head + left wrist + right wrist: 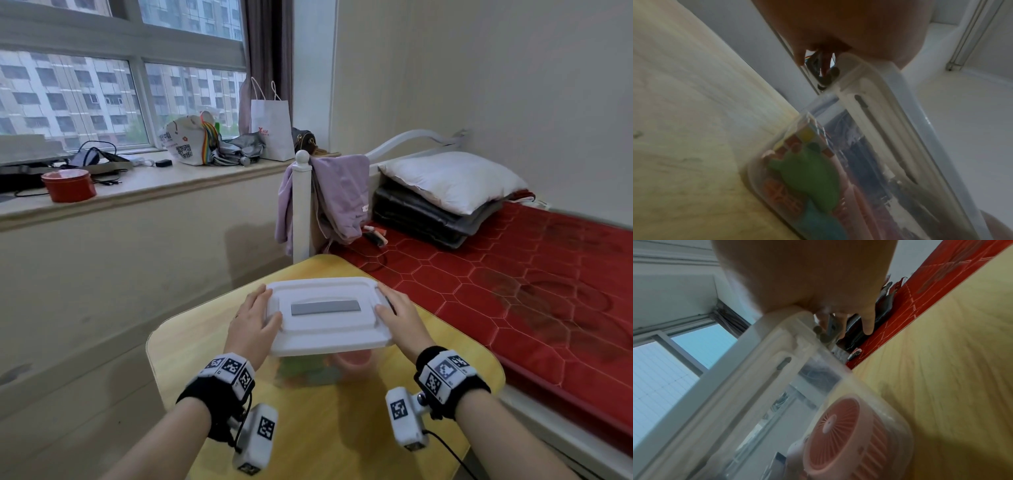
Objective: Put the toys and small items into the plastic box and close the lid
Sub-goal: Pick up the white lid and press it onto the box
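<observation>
The lid (325, 310) is white matt plastic, smooth, with a flat grey strip (325, 307) set in its top. The box (875, 170) under it is clear glossy plastic (slightly cloudy at the rim). Inside, the pink fan (840, 431) has a finely ribbed plastic grille, and a green toy (807, 177) looks matt and soft, though blur hides its finish. The table (329, 431) is pale yellow wood-grain with a light sheen. The mattress (534, 298) is quilted red cloth, the pillow (455, 180) white cloth, the bag (272, 128) white paper, and the tin (68, 185) glossy red.
</observation>
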Available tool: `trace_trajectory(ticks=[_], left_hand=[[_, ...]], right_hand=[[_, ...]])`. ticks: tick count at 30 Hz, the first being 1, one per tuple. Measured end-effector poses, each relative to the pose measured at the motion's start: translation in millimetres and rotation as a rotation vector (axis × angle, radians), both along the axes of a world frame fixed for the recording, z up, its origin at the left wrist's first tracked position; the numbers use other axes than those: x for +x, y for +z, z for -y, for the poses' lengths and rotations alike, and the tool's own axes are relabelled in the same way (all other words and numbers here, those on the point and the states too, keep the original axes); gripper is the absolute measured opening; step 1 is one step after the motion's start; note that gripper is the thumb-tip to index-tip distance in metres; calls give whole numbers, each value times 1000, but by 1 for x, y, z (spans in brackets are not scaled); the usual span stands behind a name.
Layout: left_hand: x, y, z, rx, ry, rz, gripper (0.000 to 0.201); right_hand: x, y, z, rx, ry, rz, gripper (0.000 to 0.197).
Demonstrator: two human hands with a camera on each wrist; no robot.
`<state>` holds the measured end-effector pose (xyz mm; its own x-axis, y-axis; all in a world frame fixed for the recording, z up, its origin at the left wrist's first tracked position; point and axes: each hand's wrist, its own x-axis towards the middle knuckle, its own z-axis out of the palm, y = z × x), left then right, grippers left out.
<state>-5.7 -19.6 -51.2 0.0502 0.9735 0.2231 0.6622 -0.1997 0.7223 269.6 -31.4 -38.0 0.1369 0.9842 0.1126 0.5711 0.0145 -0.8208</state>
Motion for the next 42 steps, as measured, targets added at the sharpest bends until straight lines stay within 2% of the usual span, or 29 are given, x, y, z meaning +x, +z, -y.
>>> trace_trajectory(ticks=[3,6,7,10,12,14,16,17,18,23,29,33,37,42], left_hand=[[2,3,4,-22,18,62,63],[1,3,0,-48,114,81,63],[1,5,-2,-106,158,169,68],[3,9,-5,-316,204,728,89],[7,12,-7,-390,262,821,83],[8,11,-12,-373,332,767,65],[11,13,-11,-295,329,686,41],[13,14,-9,-253,330,618,35],[15,16,-6,-218,340,538,32],[28,28,1,-141,382,347,37],[31,28,-3,-110,396,227,30],[30,28,-7,-103,385,178,28],[30,25,-12,-100,383,110,13],[33,27,-13,-91,390,41,26]], right_hand=[[-2,-1,1,-15,-17,-120,50],[-2,-1,-1,-18,-28,-223,54],[-2,0,0,-40,-30,-287,58],[-5,0,5,-105,-120,-532,74],[-5,-2,4,-110,-214,-629,78],[-7,-5,2,-88,-285,-636,76],[-12,-5,1,-33,-290,-582,54],[-15,-4,1,-6,-276,-532,39],[-17,-4,1,8,-273,-490,32],[-22,4,4,14,-279,-290,42],[-24,10,2,30,-257,-74,37],[-27,15,1,15,-259,138,36],[-27,15,-4,7,-266,218,33],[-25,13,-8,-11,-260,292,33]])
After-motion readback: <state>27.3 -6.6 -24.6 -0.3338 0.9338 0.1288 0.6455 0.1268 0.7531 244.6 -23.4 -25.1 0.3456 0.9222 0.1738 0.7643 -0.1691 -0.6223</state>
